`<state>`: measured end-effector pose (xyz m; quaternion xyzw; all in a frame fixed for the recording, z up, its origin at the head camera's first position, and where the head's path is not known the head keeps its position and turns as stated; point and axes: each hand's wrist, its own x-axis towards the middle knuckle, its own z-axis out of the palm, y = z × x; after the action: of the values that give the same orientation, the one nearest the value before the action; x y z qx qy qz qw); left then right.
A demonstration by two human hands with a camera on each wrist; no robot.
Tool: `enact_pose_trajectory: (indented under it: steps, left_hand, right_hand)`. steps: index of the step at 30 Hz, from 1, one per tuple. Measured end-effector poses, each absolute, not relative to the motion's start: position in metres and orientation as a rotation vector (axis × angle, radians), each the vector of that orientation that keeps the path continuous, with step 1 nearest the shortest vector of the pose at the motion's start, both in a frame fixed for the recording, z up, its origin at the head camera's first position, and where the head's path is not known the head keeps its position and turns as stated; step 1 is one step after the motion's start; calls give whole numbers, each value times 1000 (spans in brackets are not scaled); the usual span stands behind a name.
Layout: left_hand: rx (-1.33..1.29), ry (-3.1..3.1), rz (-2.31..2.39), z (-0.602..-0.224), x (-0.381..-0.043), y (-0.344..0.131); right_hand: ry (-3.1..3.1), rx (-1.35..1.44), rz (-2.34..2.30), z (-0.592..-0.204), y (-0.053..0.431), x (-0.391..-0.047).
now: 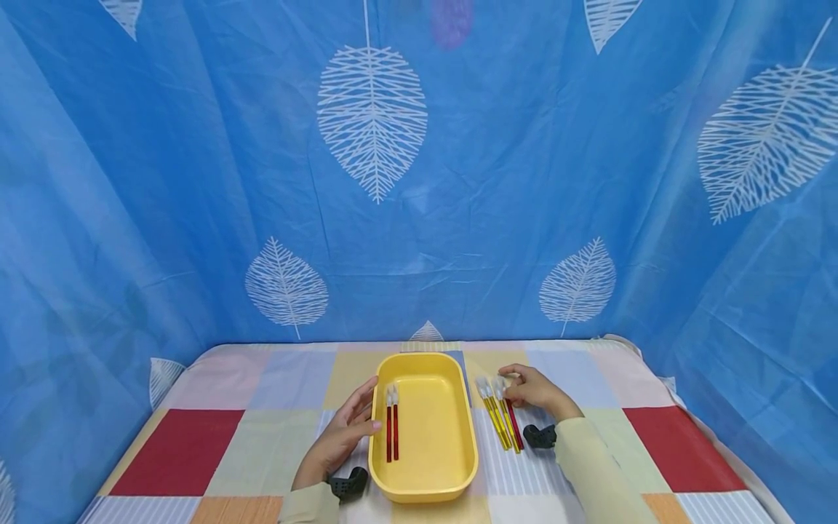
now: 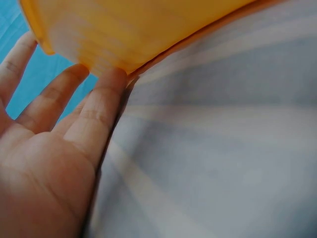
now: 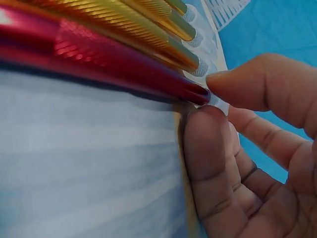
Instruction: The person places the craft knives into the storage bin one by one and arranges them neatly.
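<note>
A yellow tray (image 1: 428,489) holds two red-handled craft knives (image 1: 396,429) lying side by side near its left wall. My left hand (image 1: 343,437) rests against the tray's left side; its fingers are fairly straight, and the left wrist view shows fingertips touching the outer wall (image 2: 148,34). To the right of the tray, my right hand (image 1: 529,389) pinches another red craft knife (image 3: 124,74) near its clear-capped end, between thumb and finger. This knife lies at the right of several gold craft knives (image 1: 499,422) on the cloth. All have knurled metal handles and whitish, clear-looking caps.
A patchwork-patterned cloth (image 1: 281,437) covers the table. Blue curtain with white leaf prints (image 1: 458,276) hangs behind and along both sides. Each wrist wears a black device, one at the left (image 1: 350,484) and one at the right (image 1: 540,437).
</note>
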<state>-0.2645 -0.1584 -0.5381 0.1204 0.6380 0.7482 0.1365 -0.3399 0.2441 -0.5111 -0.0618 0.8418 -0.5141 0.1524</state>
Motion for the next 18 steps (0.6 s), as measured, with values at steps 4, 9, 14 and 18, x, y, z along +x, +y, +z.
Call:
enact_pose_trajectory:
  steps: [4, 9, 14, 18]
  left_hand:
    - [332, 1844, 2172, -537, -264, -157]
    - [342, 1849, 2177, -535, -262, -157]
    - [350, 1843, 2179, -535, -262, -157]
    - [336, 1851, 2180, -537, -263, -156]
  right_hand:
    - [2416, -160, -1467, -511, 243, -340]
    - [2419, -169, -1464, -510, 242, -341]
    - [2433, -153, -1456, -510, 243, -342]
    - [2430, -130, -1468, -509, 243, -343]
